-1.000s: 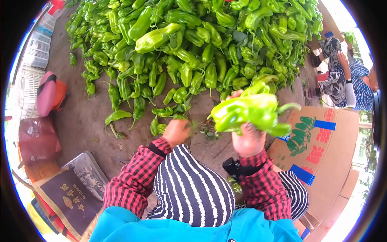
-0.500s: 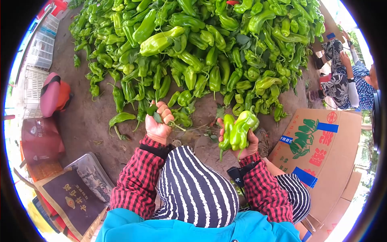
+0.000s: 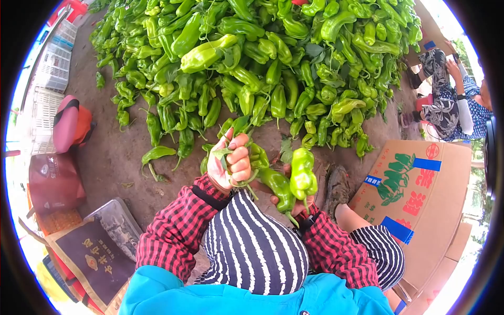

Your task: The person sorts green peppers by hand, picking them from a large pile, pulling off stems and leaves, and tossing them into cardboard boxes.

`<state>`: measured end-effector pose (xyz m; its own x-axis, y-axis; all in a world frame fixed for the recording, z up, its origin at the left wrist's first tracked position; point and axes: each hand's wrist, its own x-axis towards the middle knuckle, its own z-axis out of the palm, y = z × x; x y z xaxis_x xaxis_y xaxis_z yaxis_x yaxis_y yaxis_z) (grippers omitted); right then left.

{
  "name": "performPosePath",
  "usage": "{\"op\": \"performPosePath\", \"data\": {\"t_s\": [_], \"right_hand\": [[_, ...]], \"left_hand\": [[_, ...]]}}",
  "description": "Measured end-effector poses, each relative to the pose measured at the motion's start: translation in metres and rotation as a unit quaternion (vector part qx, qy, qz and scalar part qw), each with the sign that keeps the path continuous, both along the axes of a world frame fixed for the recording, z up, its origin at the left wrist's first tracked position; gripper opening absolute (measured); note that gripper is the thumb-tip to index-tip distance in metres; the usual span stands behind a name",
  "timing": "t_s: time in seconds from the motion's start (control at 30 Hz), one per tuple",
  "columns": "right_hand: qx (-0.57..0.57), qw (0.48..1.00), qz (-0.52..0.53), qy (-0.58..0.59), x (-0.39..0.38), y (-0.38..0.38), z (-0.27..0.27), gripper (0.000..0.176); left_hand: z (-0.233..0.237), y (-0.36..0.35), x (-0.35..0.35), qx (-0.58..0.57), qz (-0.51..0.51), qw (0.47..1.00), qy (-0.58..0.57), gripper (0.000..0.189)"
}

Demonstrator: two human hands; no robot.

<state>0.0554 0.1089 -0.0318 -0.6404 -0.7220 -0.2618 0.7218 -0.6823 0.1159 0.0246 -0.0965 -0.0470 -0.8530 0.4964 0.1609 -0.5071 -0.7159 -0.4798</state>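
Note:
My left hand [image 3: 231,161] is closed in a fist around a leafy pepper stem [image 3: 243,124], its leaves poking out above and between the fingers. Close to its right side, a green pepper [image 3: 258,155] sits in front of the heap. My right hand [image 3: 301,205] grips green peppers from beneath, mostly hidden by them: a pale, upright pepper [image 3: 303,173] and a darker, curved pepper [image 3: 278,188] leaning toward the left hand. Both hands are above my striped lap, just in front of the pepper heap [image 3: 252,68].
On the right stands a cardboard box [image 3: 415,194] printed with peppers, beside my shoe [image 3: 338,189]. Another person [image 3: 451,100] sits at the upper right. To the left are a pink stool [image 3: 65,123], white crates [image 3: 50,68], a maroon bag [image 3: 55,181] and a brown bag [image 3: 94,257].
My left hand has moved right with the leafy stem. My right hand has come left and lower with its peppers, so the hands are nearer each other and the peppers have turned.

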Motion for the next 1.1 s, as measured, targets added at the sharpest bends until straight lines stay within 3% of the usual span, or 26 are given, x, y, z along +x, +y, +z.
{"op": "performPosePath", "data": {"t_s": [0.2, 0.23, 0.3, 0.37, 0.43, 0.5, 0.53, 0.7, 0.8, 0.83, 0.87, 0.9, 0.97, 1.03, 1.07, 1.1], "right_hand": [[-0.067, 0.997, -0.044, 0.016, -0.020, 0.001, 0.002, 0.046], [-0.056, 0.997, -0.029, 0.037, -0.023, -0.001, 0.008, 0.048], [-0.044, 0.997, -0.012, 0.058, -0.025, -0.001, 0.011, 0.051], [0.036, 0.999, 0.011, 0.021, -0.020, 0.001, 0.010, 0.057], [-0.015, 1.000, 0.002, 0.013, -0.015, 0.003, -0.008, 0.053], [-0.189, 0.981, 0.024, 0.031, -0.017, 0.005, -0.017, 0.048], [-0.221, 0.973, 0.061, 0.017, -0.022, 0.011, -0.016, 0.044], [-0.197, 0.978, 0.065, -0.010, -0.020, 0.018, -0.010, 0.046], [-0.229, 0.968, 0.072, -0.075, -0.016, 0.011, 0.005, 0.047], [-0.259, 0.954, 0.087, -0.124, -0.015, 0.008, 0.010, 0.049], [-0.182, 0.979, 0.094, -0.006, -0.016, 0.005, 0.007, 0.051], [-0.133, 0.987, 0.080, -0.047, -0.010, 0.002, 0.012, 0.055], [-0.001, 0.994, 0.102, 0.039, -0.011, 0.000, 0.022, 0.058], [0.031, 0.993, 0.105, 0.045, -0.013, -0.005, 0.023, 0.061], [0.064, 0.991, 0.108, 0.049, -0.013, -0.007, 0.023, 0.063], [0.064, 0.991, 0.109, 0.048, -0.014, -0.010, 0.022, 0.063]], "left_hand": [[-0.005, 0.001, 0.009, -0.119, -0.011, 0.992, -0.044, 0.040], [-0.007, 0.001, 0.010, -0.161, -0.018, 0.985, -0.057, 0.042], [-0.012, 0.002, 0.009, -0.139, -0.025, 0.989, -0.048, 0.044], [-0.014, 0.003, 0.010, -0.131, -0.052, 0.989, -0.036, 0.044], [-0.013, 0.003, 0.010, -0.133, -0.054, 0.989, -0.026, 0.045], [-0.009, 0.000, 0.008, -0.114, -0.116, 0.987, -0.007, 0.044], [-0.007, -0.001, 0.009, -0.161, -0.126, 0.979, -0.015, 0.043], [-0.011, 0.001, 0.014, -0.242, -0.103, 0.963, -0.057, 0.043], [-0.024, -0.004, 0.021, -0.421, -0.122, 0.897, -0.061, 0.038], [-0.019, -0.001, 0.022, -0.421, -0.123, 0.896, -0.061, 0.038], [-0.012, 0.005, 0.022, -0.506, -0.109, 0.849, -0.108, 0.035], [-0.007, 0.008, 0.022, -0.585, -0.093, 0.791, -0.153, 0.034], [-0.009, 0.004, 0.023, -0.577, -0.091, 0.806, -0.094, 0.036], [0.000, 0.011, 0.024, -0.665, -0.089, 0.707, -0.222, 0.037], [0.009, 0.014, 0.028, -0.751, -0.016, 0.649, -0.121, 0.037], [0.003, 0.015, 0.027, -0.751, -0.017, 0.649, -0.121, 0.037]]}}
